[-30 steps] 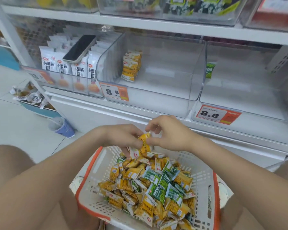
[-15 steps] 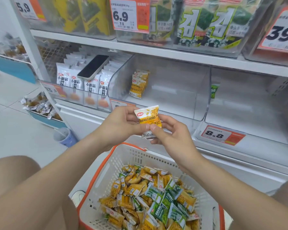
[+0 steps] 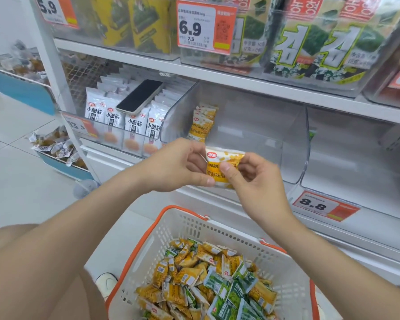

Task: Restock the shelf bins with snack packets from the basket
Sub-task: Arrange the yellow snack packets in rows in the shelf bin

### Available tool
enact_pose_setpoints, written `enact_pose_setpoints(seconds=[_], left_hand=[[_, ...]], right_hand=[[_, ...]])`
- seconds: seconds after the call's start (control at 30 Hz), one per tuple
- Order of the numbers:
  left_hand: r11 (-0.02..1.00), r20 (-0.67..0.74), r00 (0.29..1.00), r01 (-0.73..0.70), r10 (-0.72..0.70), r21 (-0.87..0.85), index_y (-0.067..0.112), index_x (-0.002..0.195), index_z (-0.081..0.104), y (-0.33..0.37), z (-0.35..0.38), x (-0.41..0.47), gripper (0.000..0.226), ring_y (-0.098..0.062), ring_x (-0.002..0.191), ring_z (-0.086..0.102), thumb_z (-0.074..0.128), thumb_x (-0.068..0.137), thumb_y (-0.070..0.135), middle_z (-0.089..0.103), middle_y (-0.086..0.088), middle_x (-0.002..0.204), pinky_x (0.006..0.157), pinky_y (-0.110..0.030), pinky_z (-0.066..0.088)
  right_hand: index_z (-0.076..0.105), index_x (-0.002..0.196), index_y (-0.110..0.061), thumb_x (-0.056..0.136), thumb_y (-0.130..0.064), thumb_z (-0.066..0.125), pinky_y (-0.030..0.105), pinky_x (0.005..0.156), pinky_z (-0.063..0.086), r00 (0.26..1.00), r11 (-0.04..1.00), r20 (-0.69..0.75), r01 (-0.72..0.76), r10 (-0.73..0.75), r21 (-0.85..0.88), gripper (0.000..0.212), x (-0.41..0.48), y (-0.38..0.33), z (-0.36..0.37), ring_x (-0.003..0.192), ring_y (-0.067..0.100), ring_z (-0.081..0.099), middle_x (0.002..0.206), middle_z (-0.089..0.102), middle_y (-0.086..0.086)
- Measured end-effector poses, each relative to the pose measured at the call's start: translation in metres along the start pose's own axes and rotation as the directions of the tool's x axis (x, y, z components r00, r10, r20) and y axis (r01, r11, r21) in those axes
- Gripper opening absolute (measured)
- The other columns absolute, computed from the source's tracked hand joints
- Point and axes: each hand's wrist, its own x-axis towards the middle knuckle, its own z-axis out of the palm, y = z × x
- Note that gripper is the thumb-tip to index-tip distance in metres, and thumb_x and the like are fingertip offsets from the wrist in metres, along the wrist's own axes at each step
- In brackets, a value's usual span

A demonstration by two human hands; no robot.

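Two hands on one glossy yellow snack packet (image 3: 224,161): left hand (image 3: 178,165) pinches its left edge, right hand (image 3: 256,181) pinches the front, thumb on the print. Just behind the grip, a clear plastic shelf bin (image 3: 252,135) holds a short row of matching yellow packets (image 3: 203,121). Below the grip, a white plastic basket with orange rim (image 3: 194,229), heaped with yellow and green packets (image 3: 208,280).

The yellow packet (image 3: 226,156) I hold is glossy, slightly crinkled plastic film. The near basket (image 3: 171,239) is matt white perforated plastic. The far bin (image 3: 252,125) is clear, smooth, shiny plastic.
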Motion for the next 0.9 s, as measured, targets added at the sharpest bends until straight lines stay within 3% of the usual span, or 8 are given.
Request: enact_pose_setpoints(seconds=[0.13,0.27,0.37,0.43,0.5,0.67,0.8,0.9], left_hand=[[0.993,-0.071,0.995,-0.061,0.068,0.099,0.013,0.107,0.070,-0.006,-0.021,0.014,0.034,-0.018,0.085,0.078,0.091,0.079,0.014,0.080,0.000,0.093,0.088,-0.050,0.062],[0.908,-0.268,0.952,-0.022,0.146,0.419,0.022,0.114,0.068,-0.020,-0.036,0.025,0.032,-0.013,0.103,0.070,0.083,0.088,0.031,0.073,0.007,0.107,0.095,-0.037,0.055],[0.694,-0.245,0.958,0.074,0.150,0.716,0.025,0.131,0.059,-0.030,-0.043,0.030,0.036,-0.026,0.123,0.057,0.066,0.096,0.024,0.064,0.000,0.128,0.102,-0.043,0.044],[0.555,-0.130,0.990,0.083,0.047,0.828,0.030,0.135,0.053,-0.034,-0.043,0.032,0.046,-0.027,0.127,0.049,0.057,0.095,0.009,0.058,0.000,0.127,0.101,-0.046,0.035],[0.495,-0.044,0.998,0.058,-0.039,0.867,0.031,0.133,0.050,-0.034,-0.042,0.032,0.055,-0.026,0.125,0.044,0.050,0.088,-0.002,0.054,0.003,0.116,0.101,-0.051,0.029],[0.478,-0.004,0.999,0.028,-0.050,0.878,0.030,0.130,0.052,-0.034,-0.046,0.038,0.050,-0.028,0.121,0.043,0.050,0.091,0.000,0.046,0.006,0.095,0.100,-0.052,0.027],[0.521,0.003,0.997,0.035,-0.072,0.853,0.029,0.129,0.054,-0.033,-0.048,0.039,0.051,-0.029,0.121,0.042,0.049,0.089,-0.001,0.051,0.003,0.099,0.097,-0.050,0.027],[0.545,0.004,0.998,0.033,-0.066,0.838,0.031,0.128,0.055,-0.033,-0.049,0.038,0.051,-0.028,0.119,0.042,0.048,0.089,-0.001,0.051,0.003,0.099,0.094,-0.049,0.026]], right_hand=[[0.074,0.110,-0.030,0.087,-0.031,0.083,0.027,0.078,0.056,0.984,0.941,0.103,0.167,-0.143,-0.296,0.025,0.022,-0.012,0.005,0.085,0.006,0.071,0.091,0.077,-0.017],[0.072,0.105,-0.029,0.086,-0.024,0.081,0.024,0.070,0.052,0.979,0.925,-0.046,0.173,-0.200,-0.338,0.021,0.058,-0.012,0.022,0.080,0.003,0.069,0.087,0.076,-0.017],[0.072,0.095,-0.024,0.084,-0.026,0.082,0.025,0.070,0.054,0.990,0.931,-0.102,0.057,-0.100,-0.360,0.015,0.102,-0.001,0.037,0.072,0.003,0.070,0.079,0.075,-0.013],[0.071,0.082,-0.023,0.080,-0.028,0.086,0.027,0.070,0.054,0.999,0.892,-0.042,-0.044,0.028,-0.450,0.016,0.135,0.017,0.046,0.071,0.012,0.069,0.071,0.071,-0.010],[0.072,0.077,-0.020,0.070,-0.031,0.090,0.035,0.074,0.060,0.983,0.862,-0.001,-0.160,0.182,-0.480,0.022,0.163,0.036,0.056,0.076,0.019,0.071,0.072,0.072,-0.005],[0.074,0.105,-0.019,0.034,-0.053,0.084,0.042,0.078,0.065,0.955,0.794,0.025,-0.232,0.297,-0.562,0.079,0.208,0.069,0.075,0.099,0.024,0.072,0.098,0.075,0.001],[0.075,0.105,-0.018,0.061,-0.036,0.094,0.042,0.089,0.061,0.958,0.767,-0.021,-0.241,0.285,-0.595,0.051,0.225,0.069,0.085,0.107,0.024,0.069,0.106,0.075,0.004],[0.074,0.115,-0.018,0.066,-0.038,0.092,0.035,0.094,0.057,0.973,0.730,-0.051,-0.205,0.227,-0.652,0.055,0.229,0.071,0.092,0.114,0.027,0.063,0.117,0.070,0.008]])
